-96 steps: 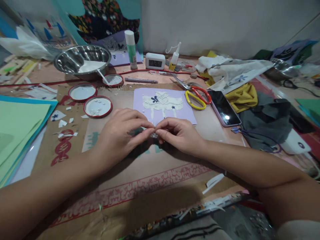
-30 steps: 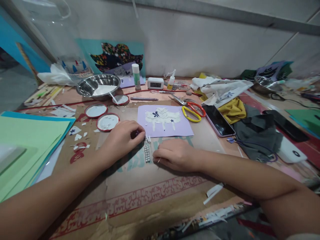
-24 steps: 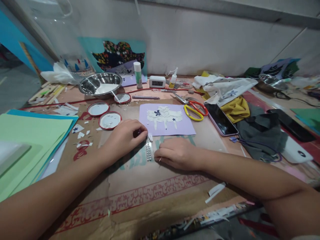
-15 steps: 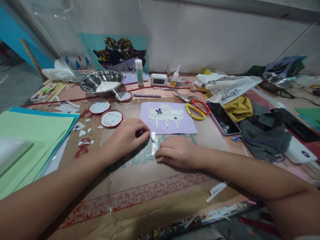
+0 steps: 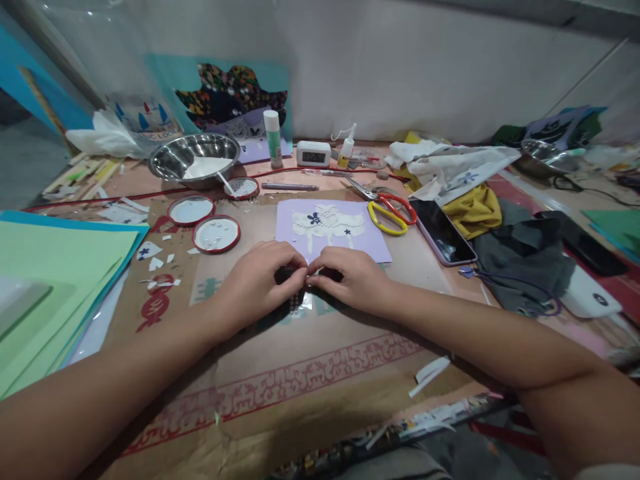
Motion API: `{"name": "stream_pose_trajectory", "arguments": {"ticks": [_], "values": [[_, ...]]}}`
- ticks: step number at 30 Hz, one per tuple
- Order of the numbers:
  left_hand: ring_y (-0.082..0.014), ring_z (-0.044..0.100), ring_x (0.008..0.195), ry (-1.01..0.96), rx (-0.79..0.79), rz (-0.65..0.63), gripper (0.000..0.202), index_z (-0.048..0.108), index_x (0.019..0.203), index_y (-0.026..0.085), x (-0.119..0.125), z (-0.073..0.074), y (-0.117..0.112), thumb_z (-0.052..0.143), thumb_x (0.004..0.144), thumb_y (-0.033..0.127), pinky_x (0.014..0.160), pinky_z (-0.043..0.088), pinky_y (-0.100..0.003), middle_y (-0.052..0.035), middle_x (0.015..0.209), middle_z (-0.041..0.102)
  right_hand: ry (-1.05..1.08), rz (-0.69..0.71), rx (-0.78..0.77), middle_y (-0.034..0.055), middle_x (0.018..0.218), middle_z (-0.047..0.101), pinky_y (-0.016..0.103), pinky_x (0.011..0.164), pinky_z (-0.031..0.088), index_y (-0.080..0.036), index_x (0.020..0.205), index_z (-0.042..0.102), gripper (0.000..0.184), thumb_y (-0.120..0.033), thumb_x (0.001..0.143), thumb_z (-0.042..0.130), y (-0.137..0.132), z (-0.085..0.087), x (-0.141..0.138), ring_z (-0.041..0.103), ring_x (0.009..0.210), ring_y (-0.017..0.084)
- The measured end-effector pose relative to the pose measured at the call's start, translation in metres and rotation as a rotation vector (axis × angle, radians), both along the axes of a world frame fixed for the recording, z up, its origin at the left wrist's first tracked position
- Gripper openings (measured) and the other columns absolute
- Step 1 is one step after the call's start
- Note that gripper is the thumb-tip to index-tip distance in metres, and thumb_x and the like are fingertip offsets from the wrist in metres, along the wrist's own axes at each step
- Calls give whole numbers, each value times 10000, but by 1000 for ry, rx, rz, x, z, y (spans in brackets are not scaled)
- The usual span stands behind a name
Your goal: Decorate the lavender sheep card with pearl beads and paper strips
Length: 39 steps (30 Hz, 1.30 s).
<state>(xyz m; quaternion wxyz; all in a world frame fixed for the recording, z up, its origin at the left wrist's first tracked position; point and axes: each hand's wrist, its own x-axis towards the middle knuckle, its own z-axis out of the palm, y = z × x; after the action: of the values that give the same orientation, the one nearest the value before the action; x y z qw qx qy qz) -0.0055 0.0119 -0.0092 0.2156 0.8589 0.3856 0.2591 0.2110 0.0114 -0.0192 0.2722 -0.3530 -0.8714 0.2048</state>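
My left hand (image 5: 265, 277) is closed, thumb and finger pinched at the top end of a strip of pearl beads (image 5: 294, 305) on a clear, shiny sheet. Fingertip to fingertip with it, my right hand (image 5: 357, 277) is also pinched; what lies between its fingers is hidden. Just beyond both hands lies a lilac card (image 5: 367, 248) bearing a white cut-out (image 5: 330, 225), with dark flowers and rows of small pearls on it. Two red-rimmed lids stand left of the card: one lid (image 5: 217, 235) holds a few loose pearls, the other lid (image 5: 190, 210) looks plain white.
Scissors (image 5: 387, 217) and a phone (image 5: 443, 232) lie right of the card. Behind are a steel bowl (image 5: 195, 157), a glue stick (image 5: 273, 140), a small clock (image 5: 313, 155) and a glue bottle (image 5: 346, 150). Coloured paper (image 5: 65, 287) is stacked at left; cloth (image 5: 523, 260) lies at right.
My right hand has moved up and left from beside the bead strip to meet my left fingertips, and its fingers are now pinched. The view has shifted slightly.
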Motion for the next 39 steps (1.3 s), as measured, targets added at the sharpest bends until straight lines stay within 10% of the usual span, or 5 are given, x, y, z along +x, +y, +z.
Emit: {"name": "stream_pose_trajectory", "arguments": {"ticks": [12, 19, 26, 33, 39], "values": [[-199, 615, 819, -19, -69, 13, 195, 602, 852, 204, 7, 5, -5, 485, 960, 316, 770, 467, -356, -42, 850, 678, 56, -27, -155, 21, 815, 685, 239, 699, 424, -156, 906, 715, 52, -173, 880, 672, 5, 0, -2, 598, 745, 128], [-316, 518, 1215, 177, 40, -74, 468, 477, 1350, 164, -4, -5, 2, 579, 920, 319, 1030, 408, -497, -142, 1257, 615, 152, -100, -207, 19, 808, 708, 237, 695, 429, -150, 840, 716, 60, -181, 878, 680, 10, -4, -2, 601, 732, 118], [-311, 519, 1225, 192, 6, -52, 546, 435, 1390, 176, -4, -5, 3, 599, 899, 349, 1047, 402, -503, -138, 1285, 612, 388, -234, -313, 22, 816, 706, 251, 686, 470, -137, 885, 704, 166, -291, 907, 646, 18, 9, 11, 599, 721, 119], [-299, 540, 1202, 160, 33, -46, 529, 453, 1353, 167, -6, -9, 5, 615, 880, 341, 1036, 417, -470, -138, 1280, 604, -63, 725, -922, 80, 889, 773, 221, 685, 511, -138, 919, 768, 512, -624, 876, 613, 0, 56, 26, 680, 750, 127], [-291, 551, 1211, 129, 69, -40, 504, 487, 1341, 177, -3, -5, 1, 617, 884, 347, 1031, 427, -454, -135, 1299, 613, -45, 620, -835, 32, 795, 735, 200, 661, 500, -133, 851, 722, 280, -402, 913, 677, -4, 51, 19, 653, 708, 106]]}}
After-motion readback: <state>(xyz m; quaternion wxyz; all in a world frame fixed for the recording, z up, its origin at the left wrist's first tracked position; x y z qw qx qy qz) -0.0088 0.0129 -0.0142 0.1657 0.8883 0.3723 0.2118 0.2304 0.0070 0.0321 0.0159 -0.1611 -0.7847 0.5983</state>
